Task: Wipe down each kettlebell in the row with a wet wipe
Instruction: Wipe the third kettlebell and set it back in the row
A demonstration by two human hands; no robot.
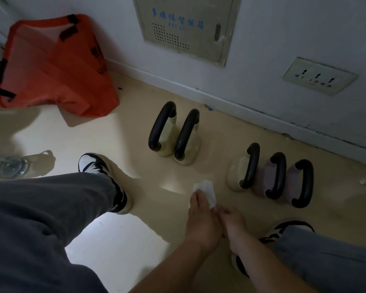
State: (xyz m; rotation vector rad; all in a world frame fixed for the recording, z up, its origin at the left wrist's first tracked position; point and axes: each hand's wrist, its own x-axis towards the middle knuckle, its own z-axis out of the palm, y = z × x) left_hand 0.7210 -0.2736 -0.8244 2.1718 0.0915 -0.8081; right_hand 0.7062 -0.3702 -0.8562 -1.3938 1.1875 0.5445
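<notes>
Hands meet low over the floor [135, 240], nearest the camera — the left hand [201, 220] pinches the wet wipe [205, 192] at its fingertips, while the right hand [234, 224] curls against the wipe's lower corner, gripping it too. Just beyond the wipe to the right stand three kettlebells [270, 176] packed side by side, one cream and two mauve, black handles up. Farther from the wipe, toward the wall [283, 49], two cream kettlebells [174, 134] touch each other. Well left of them slumps an orange bag [51, 66].
</notes>
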